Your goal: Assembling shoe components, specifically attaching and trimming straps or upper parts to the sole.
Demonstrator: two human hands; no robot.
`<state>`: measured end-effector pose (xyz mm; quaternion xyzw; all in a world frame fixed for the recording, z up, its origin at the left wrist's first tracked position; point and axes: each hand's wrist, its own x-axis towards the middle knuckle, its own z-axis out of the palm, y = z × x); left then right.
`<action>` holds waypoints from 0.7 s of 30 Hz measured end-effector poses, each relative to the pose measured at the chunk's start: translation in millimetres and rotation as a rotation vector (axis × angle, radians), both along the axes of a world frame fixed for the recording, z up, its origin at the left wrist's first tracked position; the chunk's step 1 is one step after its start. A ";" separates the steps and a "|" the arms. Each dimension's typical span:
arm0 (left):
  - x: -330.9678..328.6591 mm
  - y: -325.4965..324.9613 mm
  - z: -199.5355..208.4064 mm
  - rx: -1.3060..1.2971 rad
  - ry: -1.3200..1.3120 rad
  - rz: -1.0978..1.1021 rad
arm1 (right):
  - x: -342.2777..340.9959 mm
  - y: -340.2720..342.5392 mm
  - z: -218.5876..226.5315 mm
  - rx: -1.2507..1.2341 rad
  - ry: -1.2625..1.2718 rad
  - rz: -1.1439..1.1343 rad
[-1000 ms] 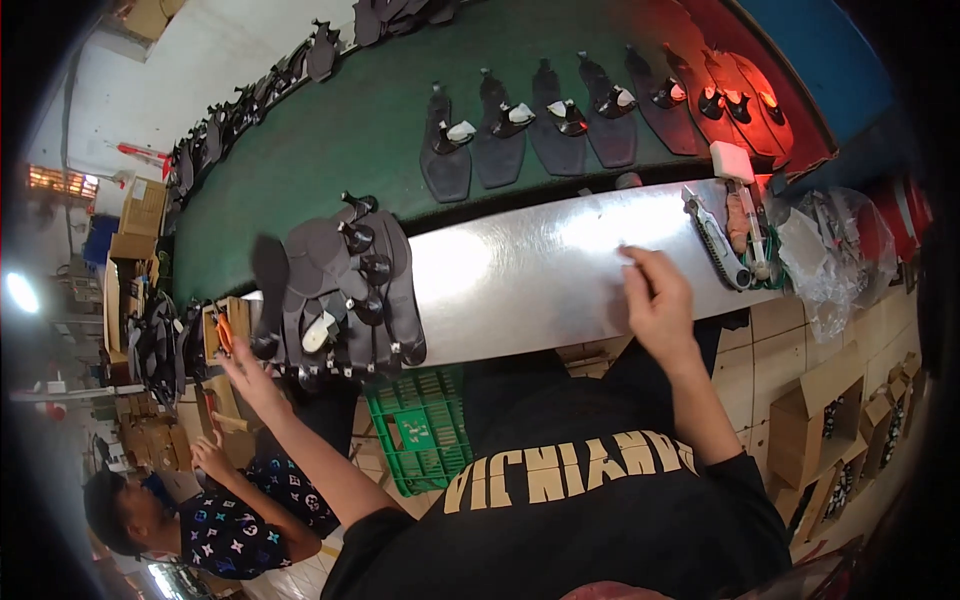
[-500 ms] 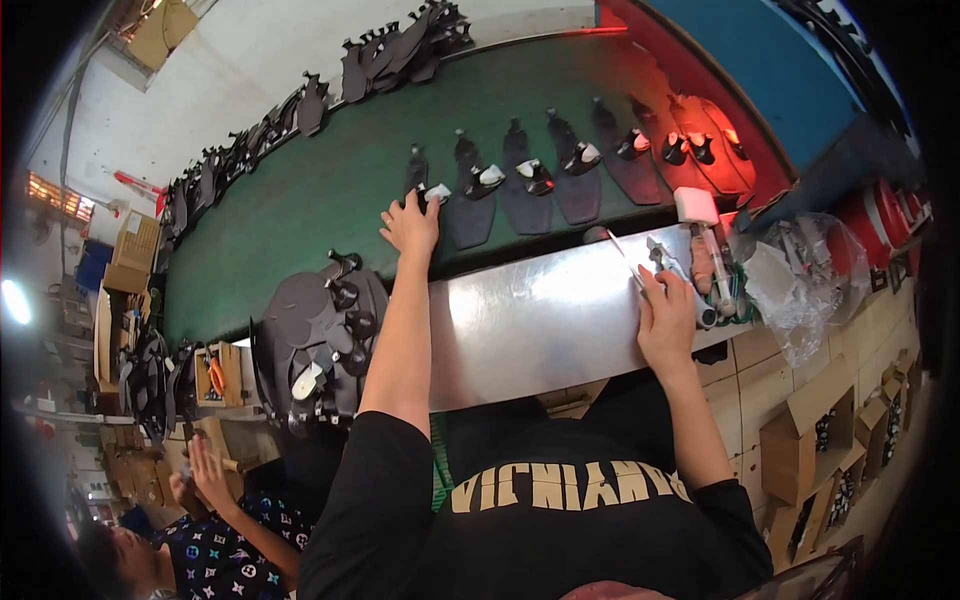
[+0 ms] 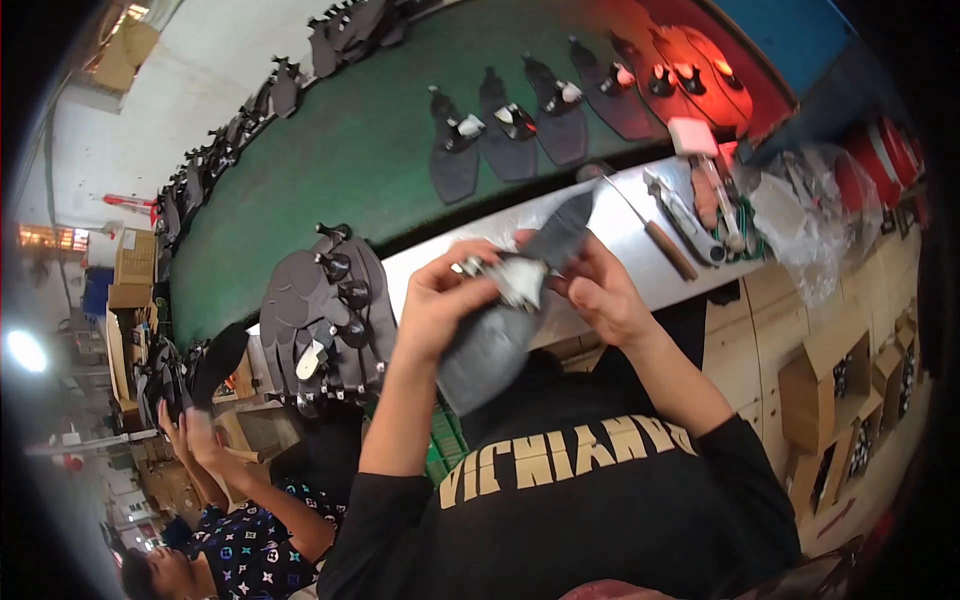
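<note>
A dark grey, square-toed sandal (image 3: 485, 355) hangs tilted between my hands, over the front of the metal ledge. My left hand (image 3: 440, 300) is closed around the strap area, its thumb beside a crumpled white piece (image 3: 522, 283) there. At the narrow upper end of the sandal, my right hand (image 3: 605, 295) grips the edge with bent fingers. Motion blurs the sandal slightly, and my fingertips behind it are hidden. To the right of my right hand, a thin tool with a wooden handle (image 3: 670, 250) lies on the ledge (image 3: 625, 225).
Several similar sandals (image 3: 455, 175) stand in a row on the green belt (image 3: 350, 170), running into a red-lit opening. Dark sandals are piled (image 3: 300, 300) to the left. Pliers (image 3: 685, 215) and a plastic bag (image 3: 795, 225) lie right. Another person's hands (image 3: 190, 435) are lower left.
My left hand has taken the nearest-left sandal off the belt and brought it toward me. My right hand has left the wooden-handled tool and now grips the sandal. The view has shifted.
</note>
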<state>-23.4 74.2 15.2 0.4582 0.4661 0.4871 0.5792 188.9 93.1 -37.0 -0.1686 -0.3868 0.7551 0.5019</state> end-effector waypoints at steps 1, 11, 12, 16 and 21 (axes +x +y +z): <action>4.9 -14.6 -8.7 0.018 -0.047 -0.077 | -4.3 -2.1 8.5 -0.033 0.026 0.028; 6.5 -52.5 -31.8 -0.112 -0.384 0.087 | 22.1 -33.7 35.3 0.421 -0.682 -0.184; 8.8 -53.8 -31.3 -0.074 -0.363 0.102 | 21.0 -42.2 34.0 0.340 -0.672 -0.193; 6.7 -59.9 -36.5 -0.057 -0.463 0.119 | 16.2 -58.1 20.3 0.384 -0.635 -0.304; 6.5 -58.9 -35.6 -0.013 -0.422 0.101 | 18.8 -61.5 27.4 0.418 -0.700 -0.265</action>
